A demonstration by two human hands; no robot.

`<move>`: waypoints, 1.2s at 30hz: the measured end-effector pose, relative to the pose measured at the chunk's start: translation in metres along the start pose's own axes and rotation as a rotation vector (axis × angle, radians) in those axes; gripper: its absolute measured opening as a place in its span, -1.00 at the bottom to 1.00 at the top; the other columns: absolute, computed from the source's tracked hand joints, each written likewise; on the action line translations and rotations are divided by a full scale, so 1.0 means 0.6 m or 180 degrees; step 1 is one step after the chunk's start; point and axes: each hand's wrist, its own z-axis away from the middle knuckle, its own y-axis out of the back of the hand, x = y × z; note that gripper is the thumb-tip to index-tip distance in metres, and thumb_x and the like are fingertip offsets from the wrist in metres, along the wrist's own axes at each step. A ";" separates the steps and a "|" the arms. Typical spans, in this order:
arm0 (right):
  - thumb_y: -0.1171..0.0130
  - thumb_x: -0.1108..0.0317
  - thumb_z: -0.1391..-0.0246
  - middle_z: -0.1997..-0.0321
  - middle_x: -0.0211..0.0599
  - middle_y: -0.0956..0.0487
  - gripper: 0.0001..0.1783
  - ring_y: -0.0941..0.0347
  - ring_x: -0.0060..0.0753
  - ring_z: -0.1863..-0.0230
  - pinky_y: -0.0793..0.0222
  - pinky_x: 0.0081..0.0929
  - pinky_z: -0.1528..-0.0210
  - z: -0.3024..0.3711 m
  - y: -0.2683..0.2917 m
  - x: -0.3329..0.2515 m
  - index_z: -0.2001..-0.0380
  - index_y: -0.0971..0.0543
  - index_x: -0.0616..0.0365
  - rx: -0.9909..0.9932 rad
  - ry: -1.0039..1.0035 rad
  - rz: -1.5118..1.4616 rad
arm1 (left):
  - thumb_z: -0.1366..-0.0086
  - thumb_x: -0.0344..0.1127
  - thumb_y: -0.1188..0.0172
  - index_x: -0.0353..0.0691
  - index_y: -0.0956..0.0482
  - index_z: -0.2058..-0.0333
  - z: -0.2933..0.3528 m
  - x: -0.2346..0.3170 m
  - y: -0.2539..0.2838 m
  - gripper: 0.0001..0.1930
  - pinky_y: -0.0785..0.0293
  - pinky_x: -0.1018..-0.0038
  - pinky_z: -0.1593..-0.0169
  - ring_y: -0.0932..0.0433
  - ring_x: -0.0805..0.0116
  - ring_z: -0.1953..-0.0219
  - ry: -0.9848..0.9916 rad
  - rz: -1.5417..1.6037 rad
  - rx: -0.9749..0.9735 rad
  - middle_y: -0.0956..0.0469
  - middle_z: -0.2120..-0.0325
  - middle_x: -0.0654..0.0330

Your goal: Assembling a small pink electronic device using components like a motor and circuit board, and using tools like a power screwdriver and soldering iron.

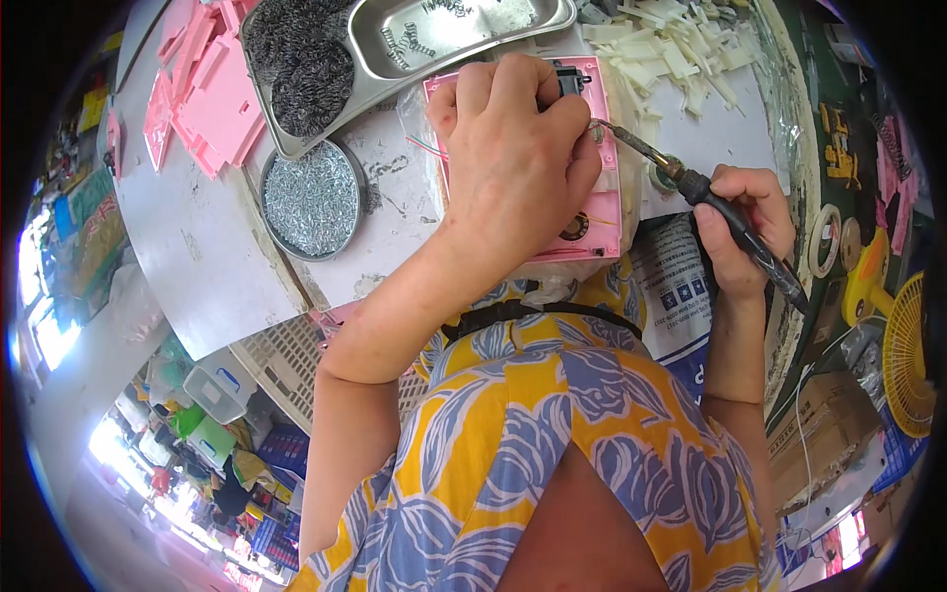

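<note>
A shallow pink plastic housing (pixel 607 212) lies on the worktable in front of me. My left hand (pixel 518 148) is over it, with bent fingers and a closed thumb; what they grip is hidden. A black part (pixel 569 79) sits inside the housing near its far edge, and a round dark part (pixel 574 227) shows below the hand. Thin coloured wires (pixel 426 146) stick out on the left. In my right hand (pixel 745 222) is a soldering iron (pixel 694 185) with a dark handle. Its tip reaches the housing right beside the left thumb and forefinger.
A round dish (pixel 361 197) of small silver screws stands to the left. Metal trays (pixel 286 148) with springs are behind it. Pink plastic pieces (pixel 212 104) lie far left, white plastic pieces (pixel 681 44) far right. At the right are a yellow fan (pixel 903 345) and a cardboard box (pixel 824 429).
</note>
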 end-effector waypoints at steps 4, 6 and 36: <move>-0.35 0.55 -0.04 0.34 -0.46 -0.52 -0.71 -0.36 -0.73 0.38 -0.28 -0.75 0.28 0.000 -0.002 -0.001 0.17 -0.50 0.23 -0.0002 -0.0043 0.0099 | 0.00 -0.26 -0.36 -0.07 -0.60 0.49 0.000 -0.002 -0.002 -0.88 -0.14 0.09 0.06 -0.33 0.14 0.14 0.0004 0.0012 -0.0002 -0.39 0.26 0.26; -0.36 0.56 -0.03 0.36 -0.45 -0.52 -0.71 -0.36 -0.72 0.39 -0.28 -0.74 0.30 0.001 -0.002 0.001 0.18 -0.50 0.23 -0.0032 0.0013 0.0154 | 0.00 -0.26 -0.36 -0.07 -0.60 0.49 -0.001 -0.001 -0.003 -0.88 -0.14 0.09 0.05 -0.33 0.14 0.14 -0.0009 0.0004 0.0015 -0.39 0.26 0.25; -0.37 0.58 0.04 0.44 -0.32 -0.50 -0.69 -0.33 -0.58 0.46 -0.18 -0.65 0.40 -0.008 0.019 -0.012 0.21 -0.51 0.26 -0.0140 0.0753 0.0437 | -0.02 -0.24 -0.34 -0.06 -0.64 0.47 -0.002 0.003 0.003 -0.90 -0.15 0.10 0.00 -0.34 0.17 0.14 -0.0011 -0.0118 -0.0043 -0.39 0.27 0.26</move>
